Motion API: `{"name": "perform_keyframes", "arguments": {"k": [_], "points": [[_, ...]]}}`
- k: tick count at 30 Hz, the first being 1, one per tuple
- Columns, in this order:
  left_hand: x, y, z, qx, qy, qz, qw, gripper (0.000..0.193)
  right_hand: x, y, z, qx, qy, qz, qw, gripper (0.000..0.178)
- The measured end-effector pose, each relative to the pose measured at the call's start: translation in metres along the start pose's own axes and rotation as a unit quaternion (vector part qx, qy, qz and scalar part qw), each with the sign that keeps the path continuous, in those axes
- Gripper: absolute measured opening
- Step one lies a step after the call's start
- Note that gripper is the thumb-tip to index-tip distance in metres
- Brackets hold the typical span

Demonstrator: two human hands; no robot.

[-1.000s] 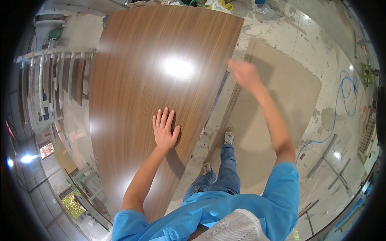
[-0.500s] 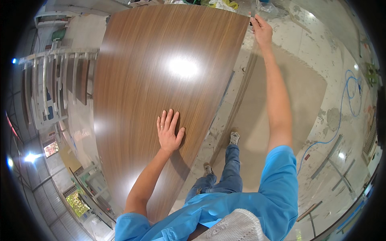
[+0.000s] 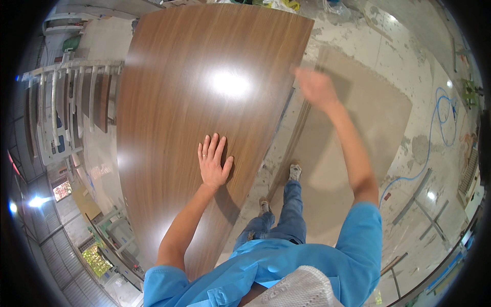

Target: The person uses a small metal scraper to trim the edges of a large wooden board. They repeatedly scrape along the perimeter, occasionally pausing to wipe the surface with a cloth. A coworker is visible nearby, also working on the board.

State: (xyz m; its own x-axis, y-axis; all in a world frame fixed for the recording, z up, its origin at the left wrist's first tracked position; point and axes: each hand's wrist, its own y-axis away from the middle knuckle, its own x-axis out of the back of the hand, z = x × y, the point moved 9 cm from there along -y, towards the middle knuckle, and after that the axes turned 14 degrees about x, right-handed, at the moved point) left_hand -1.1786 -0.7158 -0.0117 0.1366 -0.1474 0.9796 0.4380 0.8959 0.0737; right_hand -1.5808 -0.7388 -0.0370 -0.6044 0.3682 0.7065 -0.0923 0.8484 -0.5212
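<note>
A large wood-grain board [image 3: 174, 92], brown and glossy, lies in front of me and narrows toward my body in the wide view. My left hand [image 3: 213, 162] rests flat on its face, fingers stretched out and a ring on one of them. Beside the board's right edge, my right hand [image 3: 316, 88] is curled and smeared by motion. Whatever its fingers hold is lost in the blur.
A rack [image 3: 82, 66] with upright panels stands to the left. On the right, a brown sheet [image 3: 353, 138] covers part of the floor near my feet. Beyond it run a blue hose [image 3: 428, 153] and several metal strips [image 3: 412, 198]. Bags [image 3: 282, 5] lie past the far edge.
My right hand has come back toward me from the board's far right corner, where it held a thin grey blade-like tool. My left hand stays put on the board.
</note>
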Motion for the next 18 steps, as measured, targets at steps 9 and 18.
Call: {"name": "perform_keyframes", "arguments": {"k": [9, 18], "points": [[0.002, 0.002, -0.001, 0.003, 0.015, 0.009, 1.000, 0.066, -0.023, 0.015, -0.034, -0.017, 0.041, 0.065, 0.997, 0.034], [0.003, -0.001, -0.001, 0.011, 0.009, 0.007, 1.000, 0.068, -0.012, 0.028, -0.018, -0.107, 0.073, 0.075, 0.989, 0.035]]}}
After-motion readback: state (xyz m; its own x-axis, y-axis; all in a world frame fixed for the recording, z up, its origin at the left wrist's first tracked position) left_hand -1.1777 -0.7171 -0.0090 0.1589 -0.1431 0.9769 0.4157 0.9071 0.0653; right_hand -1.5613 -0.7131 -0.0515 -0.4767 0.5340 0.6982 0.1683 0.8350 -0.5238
